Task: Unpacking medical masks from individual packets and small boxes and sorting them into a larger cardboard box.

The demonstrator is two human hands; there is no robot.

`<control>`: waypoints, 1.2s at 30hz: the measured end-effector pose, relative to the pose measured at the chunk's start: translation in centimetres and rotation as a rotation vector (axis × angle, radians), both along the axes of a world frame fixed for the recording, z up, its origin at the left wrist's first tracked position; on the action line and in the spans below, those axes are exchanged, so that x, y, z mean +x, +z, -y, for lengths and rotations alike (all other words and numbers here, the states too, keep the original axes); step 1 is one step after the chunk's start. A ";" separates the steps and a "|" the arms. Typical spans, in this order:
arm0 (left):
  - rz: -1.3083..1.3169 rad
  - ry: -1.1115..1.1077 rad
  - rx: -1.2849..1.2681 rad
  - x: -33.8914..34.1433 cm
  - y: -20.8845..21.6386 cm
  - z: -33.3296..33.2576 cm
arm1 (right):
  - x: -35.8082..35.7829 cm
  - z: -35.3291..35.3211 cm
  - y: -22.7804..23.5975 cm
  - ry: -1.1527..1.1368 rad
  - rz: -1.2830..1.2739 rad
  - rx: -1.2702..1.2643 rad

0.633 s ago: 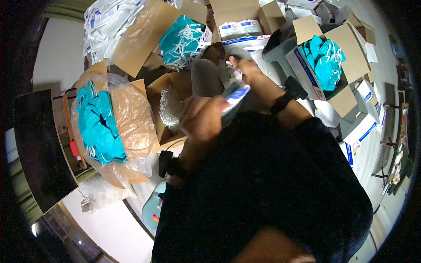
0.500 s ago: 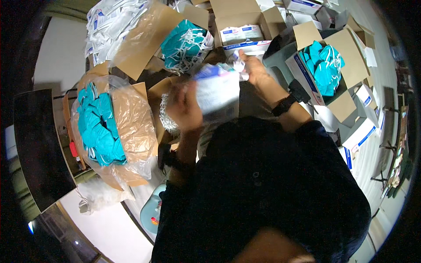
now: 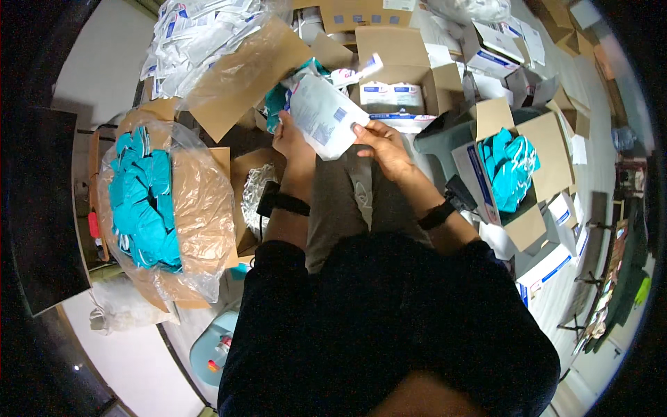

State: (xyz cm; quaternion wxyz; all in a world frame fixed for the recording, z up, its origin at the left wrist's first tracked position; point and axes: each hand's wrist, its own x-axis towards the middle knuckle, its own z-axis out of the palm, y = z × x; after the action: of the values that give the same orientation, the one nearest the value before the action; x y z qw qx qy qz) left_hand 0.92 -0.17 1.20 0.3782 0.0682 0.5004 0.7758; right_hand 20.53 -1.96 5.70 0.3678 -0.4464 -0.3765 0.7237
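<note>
One flat white pouch (image 3: pixel 323 115), slanting lengthwise upper-left to lower-right, your right hand (image 3: pixel 385 149) pinching its right edge, left hand (image 3: pixel 293 140) finger hold unclear

Far left of the left hand (image 3: pixel 293 140): black panel (image 3: pixel 50 215) | lower left of it: white flat surface (image 3: pixel 135 358), small bright light (image 3: pixel 77 368) | well right of the right hand (image 3: pixel 389 151): pale floor (image 3: pixel 603 139)

The white packet (image 3: pixel 326 117) has moved farther from the dark shirt (image 3: pixel 389 313).
</note>
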 end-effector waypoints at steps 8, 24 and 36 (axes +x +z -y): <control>-0.152 0.077 -0.380 0.4 -4.1 -2.5 | -4.2 -5.9 -4.3 -0.218 0.517 0.535; 0.922 -0.392 0.271 -5.6 -14.0 -6.7 | -7.7 -17.6 -7.6 -0.062 0.609 0.544; 0.478 -0.399 0.397 -4.8 -13.3 -6.4 | -6.8 -15.4 -0.7 -0.087 0.596 0.248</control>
State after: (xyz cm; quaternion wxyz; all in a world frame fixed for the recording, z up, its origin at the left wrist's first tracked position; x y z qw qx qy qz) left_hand -3.84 6.27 -12.06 0.6077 0.0536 0.2145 0.7627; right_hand 13.78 13.40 4.97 0.3234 -0.6061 -0.5334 0.4936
